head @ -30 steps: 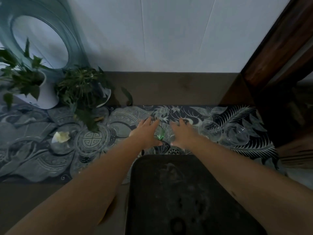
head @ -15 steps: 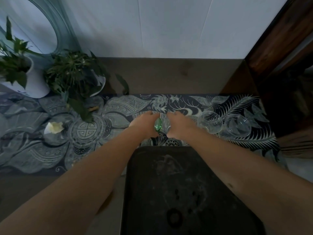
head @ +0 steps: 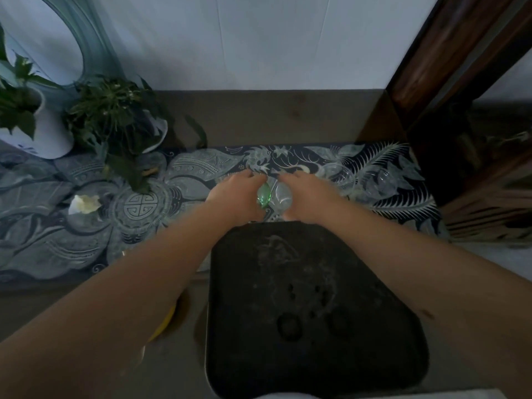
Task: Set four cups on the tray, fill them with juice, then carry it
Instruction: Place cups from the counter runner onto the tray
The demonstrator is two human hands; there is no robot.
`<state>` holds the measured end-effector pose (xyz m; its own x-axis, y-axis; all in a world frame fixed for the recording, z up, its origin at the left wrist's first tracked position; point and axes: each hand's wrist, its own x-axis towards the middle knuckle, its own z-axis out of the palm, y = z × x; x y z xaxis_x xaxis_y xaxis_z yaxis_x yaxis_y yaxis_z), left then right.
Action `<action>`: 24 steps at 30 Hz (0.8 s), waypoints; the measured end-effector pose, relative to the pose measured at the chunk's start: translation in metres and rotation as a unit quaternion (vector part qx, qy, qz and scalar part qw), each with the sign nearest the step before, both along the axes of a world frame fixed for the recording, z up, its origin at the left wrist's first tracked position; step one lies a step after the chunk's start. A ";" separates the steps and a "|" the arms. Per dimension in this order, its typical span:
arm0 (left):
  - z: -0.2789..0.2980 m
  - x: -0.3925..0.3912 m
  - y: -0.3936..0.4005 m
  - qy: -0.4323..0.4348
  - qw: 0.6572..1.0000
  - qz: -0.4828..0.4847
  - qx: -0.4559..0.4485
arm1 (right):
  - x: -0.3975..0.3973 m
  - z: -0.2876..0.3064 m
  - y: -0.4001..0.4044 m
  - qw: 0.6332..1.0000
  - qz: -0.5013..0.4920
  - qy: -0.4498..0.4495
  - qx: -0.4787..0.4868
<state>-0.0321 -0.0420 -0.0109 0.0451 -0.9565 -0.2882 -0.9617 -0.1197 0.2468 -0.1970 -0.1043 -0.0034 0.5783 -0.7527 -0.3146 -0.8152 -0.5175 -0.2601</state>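
Cups sit at the centre of the frame as a person reaches over a dark tray point(head: 316, 298) with both bare arms. The left hand point(head: 236, 197) is wrapped around a green-tinted glass cup point(head: 263, 194), and the right hand point(head: 308, 194) is wrapped around a clear glass cup point(head: 282, 197); the two cups are side by side and touching or nearly so, just beyond the tray's far edge, over a patterned blue-and-white cloth point(head: 86, 226). Whether they rest on the cloth or are lifted off it cannot be told. Two more clear cups point(head: 362, 180) stand on the cloth to the right of the hands, near the feathered leaf print at centre right. The tray, black and rounded at the corners, fills the lower centre of the frame; nothing stands on it, and faint ring marks and smudges show on its surface. At the upper left, two potted plants point(head: 109, 116) stand before a round mirror point(head: 43, 38) with a pale teal frame. A small white flower point(head: 83, 203) lies on the cloth at centre left. A yellow object point(head: 161, 326) shows partly under the left forearm at lower left, too hidden to identify. Dark wooden furniture point(head: 475, 110) fills the right edge, against a white panelled wall.
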 end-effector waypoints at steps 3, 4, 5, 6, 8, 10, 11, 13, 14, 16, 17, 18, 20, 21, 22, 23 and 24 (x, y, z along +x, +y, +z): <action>0.007 -0.014 0.020 0.006 1.000 -0.015 0.008 | -0.017 0.004 0.024 1.000 0.005 0.002 0.012; 0.009 -0.019 0.028 0.007 1.000 -0.021 0.010 | -0.023 0.004 0.032 1.000 0.006 0.003 0.013; 0.010 -0.025 0.035 0.009 1.000 -0.026 0.012 | -0.030 0.003 0.039 1.000 0.008 0.005 0.014; 0.010 -0.030 0.043 0.012 0.999 -0.028 0.013 | -0.037 0.001 0.046 1.000 0.008 0.005 0.017; 0.009 -0.041 0.057 0.013 0.999 -0.031 0.015 | -0.051 -0.002 0.058 1.000 0.012 0.004 0.023; 0.004 -0.052 0.070 0.009 0.999 -0.034 0.015 | -0.066 -0.007 0.067 0.999 0.018 0.003 0.028; 0.002 -0.058 0.076 0.009 0.999 -0.032 0.019 | -0.073 -0.009 0.072 0.999 0.021 0.003 0.032; -0.002 -0.069 0.089 0.015 0.999 -0.029 0.032 | -0.087 -0.013 0.082 0.999 0.027 0.010 0.043; -0.004 -0.075 0.096 0.017 0.999 -0.030 0.038 | -0.094 -0.015 0.086 0.998 0.029 0.016 0.044; -0.009 -0.087 0.109 0.021 0.998 -0.030 0.051 | -0.107 -0.019 0.096 0.998 0.033 0.024 0.047; -0.012 -0.093 0.116 0.025 0.998 -0.029 0.053 | -0.114 -0.022 0.101 0.998 0.034 0.026 0.051; -0.016 -0.099 0.122 0.031 0.998 -0.027 0.053 | -0.120 -0.025 0.105 0.997 0.036 0.027 0.056; -0.022 -0.110 0.134 0.040 0.997 -0.021 0.062 | -0.133 -0.030 0.114 0.997 0.046 0.026 0.064; -0.025 -0.115 0.139 0.042 0.997 -0.018 0.069 | -0.138 -0.033 0.118 0.996 0.050 0.026 0.066; -0.029 -0.119 0.143 0.043 0.996 -0.017 0.075 | -0.143 -0.035 0.121 0.996 0.053 0.027 0.070; -0.032 -0.123 0.148 0.043 0.996 -0.018 0.082 | -0.148 -0.037 0.124 0.995 0.055 0.029 0.075; -0.034 -0.128 0.152 0.045 0.995 -0.018 0.085 | -0.152 -0.040 0.127 0.995 0.055 0.029 0.080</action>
